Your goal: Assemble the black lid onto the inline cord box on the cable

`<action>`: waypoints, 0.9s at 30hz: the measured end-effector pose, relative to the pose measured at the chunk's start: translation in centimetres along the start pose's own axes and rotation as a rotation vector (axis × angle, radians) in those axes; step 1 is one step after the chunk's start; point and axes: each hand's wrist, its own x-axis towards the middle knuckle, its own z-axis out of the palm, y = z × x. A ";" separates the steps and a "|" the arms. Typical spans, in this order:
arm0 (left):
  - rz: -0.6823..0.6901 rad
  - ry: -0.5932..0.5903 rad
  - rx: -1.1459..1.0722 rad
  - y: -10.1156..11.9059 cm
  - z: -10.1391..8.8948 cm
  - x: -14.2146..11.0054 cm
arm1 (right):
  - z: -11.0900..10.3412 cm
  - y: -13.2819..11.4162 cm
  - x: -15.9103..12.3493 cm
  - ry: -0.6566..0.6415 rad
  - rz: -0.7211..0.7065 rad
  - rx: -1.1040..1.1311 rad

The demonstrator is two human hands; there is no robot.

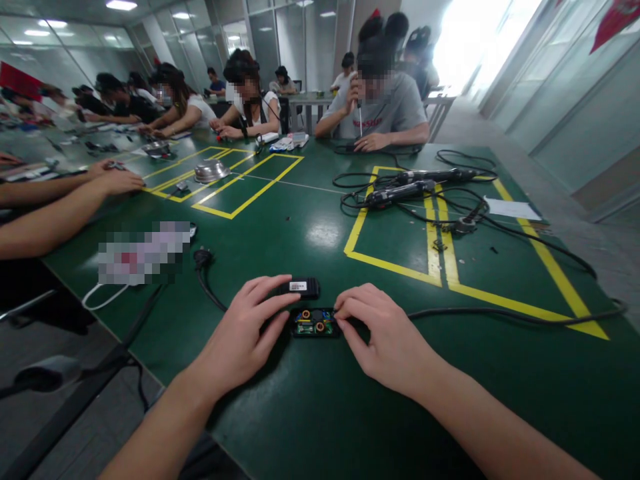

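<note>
In the head view, an open black plastic case (316, 335) lies on the green table. Inside it is a circuit board (305, 328) with two copper-wound ring coils. My right hand (387, 333) pinches the case's right end with thumb and fingertips; the exact grip point is hidden. My left hand (245, 327) has its fingers apart, the thumb beside the case's left end. Its longer fingers reach over the left end of a ribbed black cover (313, 288) with a white label, just behind the case. A black cable (475, 311) runs out to the right behind my right hand.
A plug (203, 257) on a black cord lies left. Electric screwdrivers (400, 194) with tangled cords lie at the right behind, near a white paper (513, 208). A metal bowl (211, 171) stands farther back. A co-worker's arms (65, 207) rest at the left; other people sit opposite.
</note>
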 end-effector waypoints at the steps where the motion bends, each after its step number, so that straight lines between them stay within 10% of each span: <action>1: -0.010 -0.023 0.025 -0.1 0.2 0.1 | 0.0 0.0 0.0 0.009 -0.010 0.004; 17: -0.378 0.059 -0.001 -1.2 0.1 0.9 | -0.5 -0.2 -0.2 -0.108 0.126 0.059; 27: 0.010 0.082 -0.156 0.4 0.1 0.0 | 0.0 0.1 -0.2 -0.101 0.136 0.050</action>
